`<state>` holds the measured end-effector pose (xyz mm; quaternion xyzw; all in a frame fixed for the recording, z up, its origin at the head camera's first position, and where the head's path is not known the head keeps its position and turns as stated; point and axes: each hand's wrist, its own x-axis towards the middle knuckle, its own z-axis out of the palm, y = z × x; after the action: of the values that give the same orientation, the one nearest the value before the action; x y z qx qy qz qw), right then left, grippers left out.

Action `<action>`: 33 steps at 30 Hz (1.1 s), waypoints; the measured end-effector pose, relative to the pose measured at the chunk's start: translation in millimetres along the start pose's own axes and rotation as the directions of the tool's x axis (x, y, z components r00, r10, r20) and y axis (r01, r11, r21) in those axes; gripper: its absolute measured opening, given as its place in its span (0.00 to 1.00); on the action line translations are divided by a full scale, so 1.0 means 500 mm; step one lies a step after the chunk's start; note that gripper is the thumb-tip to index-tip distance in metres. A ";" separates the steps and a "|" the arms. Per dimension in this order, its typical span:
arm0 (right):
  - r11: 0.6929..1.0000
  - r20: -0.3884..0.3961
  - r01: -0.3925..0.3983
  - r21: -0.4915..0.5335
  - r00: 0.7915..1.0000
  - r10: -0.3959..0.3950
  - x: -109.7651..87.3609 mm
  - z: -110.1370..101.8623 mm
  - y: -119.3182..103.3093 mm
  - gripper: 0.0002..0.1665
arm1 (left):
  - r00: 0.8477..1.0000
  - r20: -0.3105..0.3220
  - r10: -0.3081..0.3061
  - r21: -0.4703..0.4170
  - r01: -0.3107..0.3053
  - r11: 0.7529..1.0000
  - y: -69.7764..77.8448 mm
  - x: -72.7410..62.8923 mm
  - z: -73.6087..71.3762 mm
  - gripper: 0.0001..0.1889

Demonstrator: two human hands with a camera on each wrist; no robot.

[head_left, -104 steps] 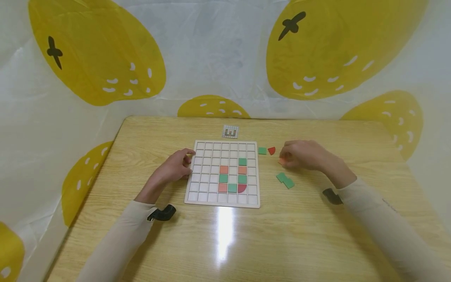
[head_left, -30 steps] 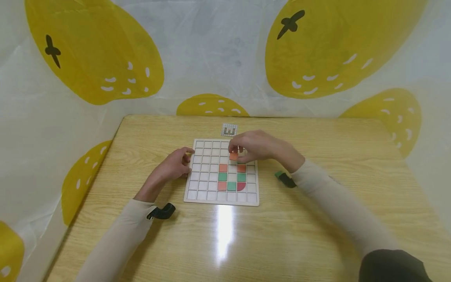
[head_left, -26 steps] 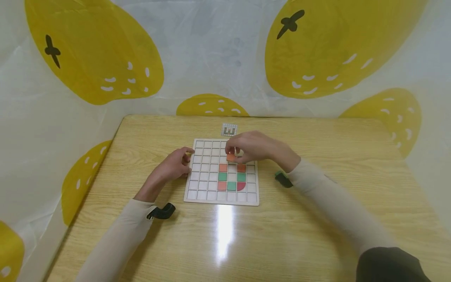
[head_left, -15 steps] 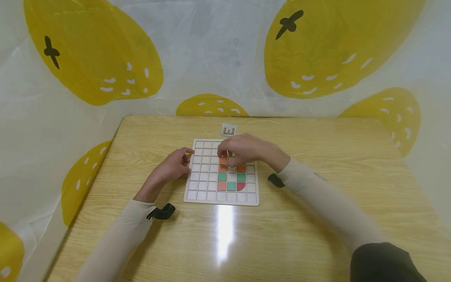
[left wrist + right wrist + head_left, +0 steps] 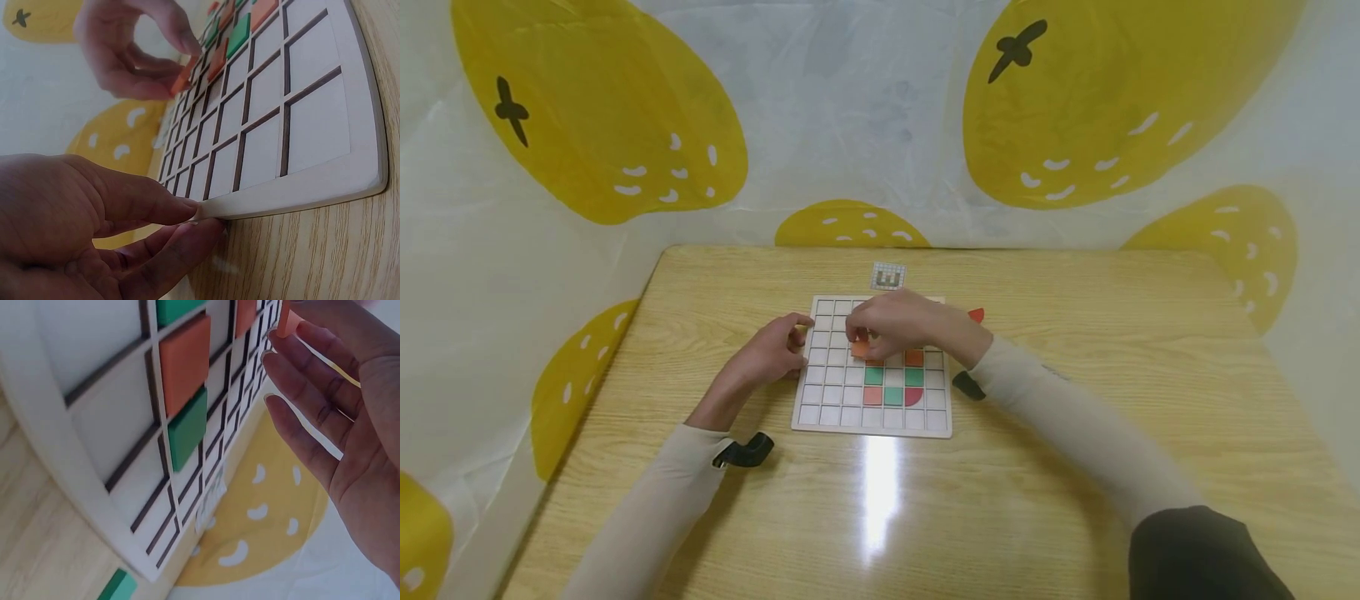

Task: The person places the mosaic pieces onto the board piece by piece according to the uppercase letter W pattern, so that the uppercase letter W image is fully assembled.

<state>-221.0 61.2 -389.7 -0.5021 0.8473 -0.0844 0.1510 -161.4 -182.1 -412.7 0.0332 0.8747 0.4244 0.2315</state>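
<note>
A pale grid board with square cells lies on the table. My left hand holds its left edge; the left wrist view shows thumb and fingertips at the rim. Between the thumb and fingers of my right hand is an orange square tile, tilted just above the cells left of the upper orange tile. Set in the grid are green tiles, orange tiles and a red quarter-round tile. In the right wrist view, another green tile sits in the column's far cell.
Behind the board lies a small card printed with a grid pattern. A loose red piece shows beyond my right wrist, and a loose green tile lies beside the board. A lemon-printed sheet hangs behind the table.
My right hand has picked up the orange tile from right of the board and carried it leftward over the grid, drifting further left lately. The left hand stays at the board's edge.
</note>
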 end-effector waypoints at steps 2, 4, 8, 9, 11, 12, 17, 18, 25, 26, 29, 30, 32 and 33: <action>1.000 0.009 0.005 -0.016 1.000 -0.004 0.007 0.002 -0.005 0.12 | 1.000 0.001 0.002 0.004 -0.002 1.000 0.000 0.000 0.000 0.33; 0.999 0.010 0.014 -0.038 1.000 -0.013 0.013 0.005 -0.009 0.12 | 1.000 0.002 0.004 0.006 -0.004 1.000 0.000 0.000 0.000 0.33; 0.997 0.004 0.020 -0.074 1.000 -0.020 0.022 0.009 -0.017 0.12 | 1.000 0.001 0.005 0.014 -0.005 1.000 -0.001 0.002 0.000 0.32; 0.997 0.004 0.020 -0.080 1.000 -0.019 0.025 0.010 -0.018 0.11 | 1.000 0.001 0.006 0.019 -0.006 1.000 -0.002 0.003 0.001 0.32; 0.996 0.004 0.017 -0.088 1.000 -0.017 0.031 0.012 -0.021 0.11 | 1.000 -0.001 0.006 0.025 -0.006 1.000 -0.003 0.003 0.001 0.32; 0.996 0.004 0.019 -0.090 1.000 -0.018 0.034 0.013 -0.022 0.10 | 1.000 -0.001 0.006 0.025 -0.006 1.000 -0.003 0.003 0.000 0.33; 0.994 0.000 0.031 -0.102 1.000 -0.031 0.047 0.016 -0.027 0.10 | 1.000 -0.001 0.008 0.023 -0.008 1.000 -0.002 0.003 -0.002 0.33; 0.994 0.001 0.034 -0.104 0.999 -0.034 0.049 0.017 -0.028 0.10 | 1.000 0.000 0.008 0.022 -0.008 1.000 -0.002 0.003 -0.002 0.33; 0.994 0.004 0.034 -0.104 0.999 -0.034 0.061 0.024 -0.032 0.11 | 1.000 0.003 -0.003 0.031 0.003 1.000 -0.002 0.004 -0.002 0.32; 0.994 0.004 0.033 -0.108 0.999 -0.032 0.062 0.025 -0.032 0.11 | 1.000 0.003 -0.005 0.034 0.005 0.999 -0.001 0.004 -0.002 0.32; 0.993 0.003 0.027 -0.116 1.000 -0.027 0.065 0.027 -0.032 0.11 | 1.000 0.002 -0.011 0.036 0.011 0.999 0.001 0.004 -0.002 0.32; 0.993 0.002 0.027 -0.118 1.000 -0.027 0.065 0.028 -0.032 0.11 | 1.000 0.003 -0.013 0.035 0.013 0.999 0.001 0.005 -0.002 0.32; 0.993 -0.002 0.028 -0.118 1.000 -0.029 0.065 0.029 -0.032 0.11 | 1.000 0.004 -0.016 0.035 0.016 0.999 0.001 0.005 -0.003 0.32; 0.993 -0.004 0.029 -0.116 1.000 -0.030 0.065 0.029 -0.032 0.10 | 1.000 0.004 -0.017 0.034 0.017 0.999 0.001 0.005 -0.003 0.32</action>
<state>-217.3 25.1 -404.1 -0.5222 0.8437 -0.0390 0.1178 -164.3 -182.0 -412.6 0.0309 0.8816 0.4073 0.2365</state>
